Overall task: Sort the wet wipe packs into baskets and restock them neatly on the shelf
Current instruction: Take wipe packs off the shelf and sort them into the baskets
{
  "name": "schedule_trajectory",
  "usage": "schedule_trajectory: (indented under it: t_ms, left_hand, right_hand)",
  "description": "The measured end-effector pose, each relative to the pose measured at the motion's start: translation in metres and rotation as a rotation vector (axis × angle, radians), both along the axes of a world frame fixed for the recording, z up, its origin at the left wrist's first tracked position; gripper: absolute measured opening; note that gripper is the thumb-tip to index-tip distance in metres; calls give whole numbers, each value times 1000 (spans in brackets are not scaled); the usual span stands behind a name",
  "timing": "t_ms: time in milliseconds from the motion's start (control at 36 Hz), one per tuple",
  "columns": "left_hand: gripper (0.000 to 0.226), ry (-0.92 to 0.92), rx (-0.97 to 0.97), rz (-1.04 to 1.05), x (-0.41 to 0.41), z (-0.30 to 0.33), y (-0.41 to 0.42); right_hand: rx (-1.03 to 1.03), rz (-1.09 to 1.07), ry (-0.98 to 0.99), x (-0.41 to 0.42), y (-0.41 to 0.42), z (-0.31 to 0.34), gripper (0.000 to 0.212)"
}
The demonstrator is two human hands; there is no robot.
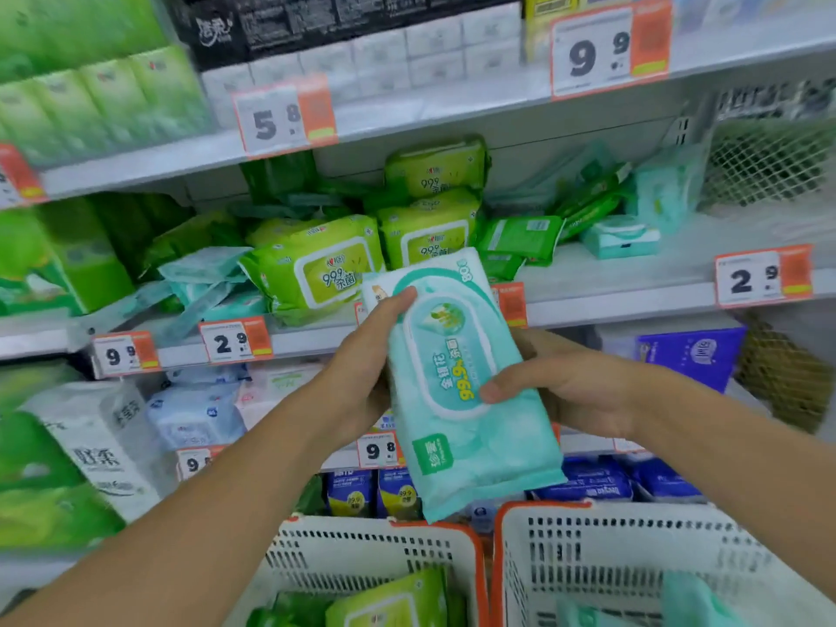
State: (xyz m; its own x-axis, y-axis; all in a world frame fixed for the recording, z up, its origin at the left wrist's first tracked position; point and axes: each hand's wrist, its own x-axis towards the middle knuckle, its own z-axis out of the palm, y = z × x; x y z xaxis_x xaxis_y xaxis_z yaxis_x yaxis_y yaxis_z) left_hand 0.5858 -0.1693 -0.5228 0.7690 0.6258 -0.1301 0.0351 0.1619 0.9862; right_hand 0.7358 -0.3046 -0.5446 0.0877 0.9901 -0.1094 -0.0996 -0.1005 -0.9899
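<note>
Above two baskets (493,531) (white), hands (362,364) grip teal pack (457,414).

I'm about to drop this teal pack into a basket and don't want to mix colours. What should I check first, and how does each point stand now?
1. Grip: left hand and right hand both hold the teal pack. Ok.
2. Matching basket: the right basket holds teal packs. Ok.
3. Wrong basket: the left basket holds lime green packs. Avoid it; ok.
4. Position: the pack hangs roughly between both baskets, not clearly over the right one. Not ok.
5. Room in the right basket: only its upper part shows. Cannot tell.
6. Lid flap on the pack looks closed. Ok.
</note>
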Motion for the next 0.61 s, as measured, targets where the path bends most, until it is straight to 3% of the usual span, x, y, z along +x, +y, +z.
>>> schedule_trajectory:
  t_ms: [194, 278, 472, 528, 611]
  left_hand:
    - [44, 222, 157, -144, 19, -7, -24]
    - [47, 255, 157, -213, 29, -12, -29]
    - [55, 334, 168, -524, 29, -51, -29]
    - [56, 294, 170, -535, 34, -57, -33]
    - [57, 344, 215, -667, 43, -59, -34]
  right_hand:
    - [-65, -156, 239, -1, -10, -12, 44]
    - [-30, -240, 291, 4, -16, -19, 50]
    - [-18, -347, 367, 39, -41, -30, 40]
    - [-45, -350, 352, 56, -51, -29, 36]
    - [-125, -332, 142, 89, -70, -24, 42]
